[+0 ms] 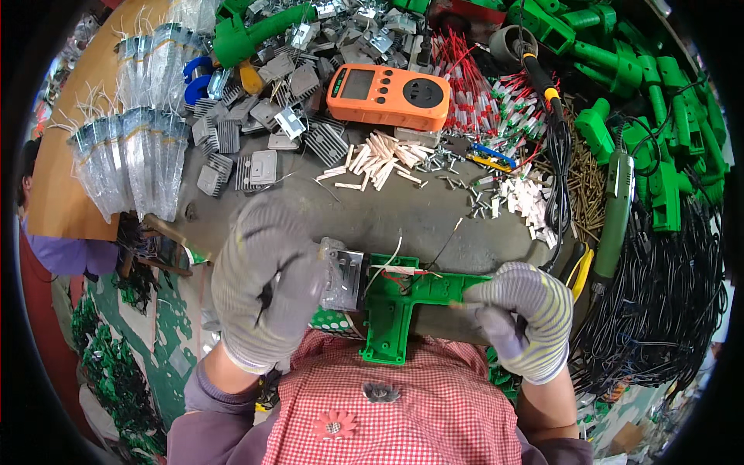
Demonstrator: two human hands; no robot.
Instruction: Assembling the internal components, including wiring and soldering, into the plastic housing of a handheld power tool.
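Observation:
A green T-shaped plastic housing half (387,329) lies at the table's near edge, its hollow side up. White, red and dark wires (399,271) cross its upper part, some ends sticking up. Against its left end sits a silvery metal part in clear bubble wrap (341,275). My left hand (267,287), in a striped grey glove, is curled closed beside the wrap; what its fingers hold is hidden and slightly blurred. At the housing's right end, my gloved right hand (531,318) is closed, with a thin brass-coloured piece (457,304) poking from its fingertips.
Beyond lie white sleeves (380,160), an orange meter (387,96), finned metal cases (221,128) and yellow-blue cutters (492,157). Brass screws (590,182), a green soldering-iron-like tool (616,209), black cables (659,294) and green housings (620,70) crowd the right. Bagged parts (128,163) stand left.

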